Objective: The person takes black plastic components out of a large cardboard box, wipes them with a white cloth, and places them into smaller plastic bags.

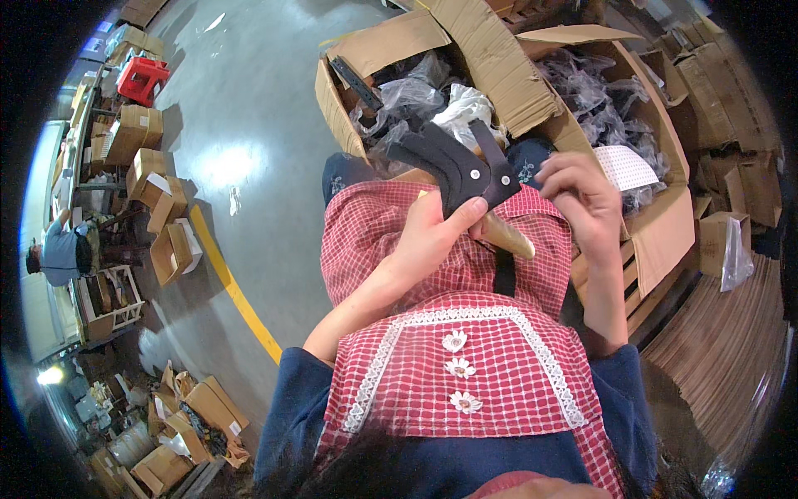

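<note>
The left hand (426, 241) is closed on black, flat, strap-like pieces with two pale round studs (453, 162), its thumb laid along their near edge and its other fingers mostly hidden underneath. That grip probably stops the layers sliding apart while their far ends fan out freely beyond the fingertips. The task's thing, these black pieces, is thus above the lap, just ahead of the left thumb, with the studs on the side nearer the right fingers

Just to the right of the left thumb, a tan, rounded bar or tube (509, 236) slants out from under the pieces; it may serve as a support, though whether the fingers touch it I cannot tell

The right hand (586, 200) is raised beside the pieces and apart from them, fingers half curled; I cannot tell whether anything small is pinched there. Being off the pieces, it leaves the studs uncovered

Beyond the left fingertips is an open brown cardboard box (391, 51) with crumpled clear and white plastic (465, 106); past the right fingers is another open brown cardboard box (665, 229) of clear plastic bags (582, 79). Both seem placed close for easy reach
</note>
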Available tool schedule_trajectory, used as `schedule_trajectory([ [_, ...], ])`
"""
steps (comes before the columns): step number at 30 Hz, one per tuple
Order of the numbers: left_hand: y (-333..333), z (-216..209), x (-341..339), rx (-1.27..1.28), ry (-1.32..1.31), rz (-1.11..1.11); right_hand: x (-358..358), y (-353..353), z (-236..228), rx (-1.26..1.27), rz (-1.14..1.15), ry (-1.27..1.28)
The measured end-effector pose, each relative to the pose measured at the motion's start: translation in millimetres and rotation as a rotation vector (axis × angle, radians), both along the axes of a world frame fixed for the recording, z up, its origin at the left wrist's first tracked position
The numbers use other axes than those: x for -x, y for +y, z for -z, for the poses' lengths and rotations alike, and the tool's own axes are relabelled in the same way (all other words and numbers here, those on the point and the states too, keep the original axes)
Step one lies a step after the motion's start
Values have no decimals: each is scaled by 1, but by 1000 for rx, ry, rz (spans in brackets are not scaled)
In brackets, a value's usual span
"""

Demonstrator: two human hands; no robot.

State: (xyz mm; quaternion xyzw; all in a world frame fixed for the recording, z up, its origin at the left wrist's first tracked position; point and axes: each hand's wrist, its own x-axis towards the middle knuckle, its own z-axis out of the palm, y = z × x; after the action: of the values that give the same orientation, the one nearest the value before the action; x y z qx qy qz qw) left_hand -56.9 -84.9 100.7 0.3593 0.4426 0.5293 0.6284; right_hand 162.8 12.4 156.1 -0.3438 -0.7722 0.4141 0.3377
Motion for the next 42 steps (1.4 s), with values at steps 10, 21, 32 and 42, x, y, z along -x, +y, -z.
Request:
schedule_trajectory([
  [10, -1, -5, -1, -44, -160, -64, 29, -34, 36, 684, -120, 112],
  [21, -2, -1, -5, -55, -189, -137, 40, -48, 35, 761, -3, 258],
  [32, -2, -6, -9, -20, -253, -189, 38, -51, 42, 654, -11, 233],
  [42, -1, -2, -8, -50, -246, -191, 41, -54, 42, 606, 48, 184],
])
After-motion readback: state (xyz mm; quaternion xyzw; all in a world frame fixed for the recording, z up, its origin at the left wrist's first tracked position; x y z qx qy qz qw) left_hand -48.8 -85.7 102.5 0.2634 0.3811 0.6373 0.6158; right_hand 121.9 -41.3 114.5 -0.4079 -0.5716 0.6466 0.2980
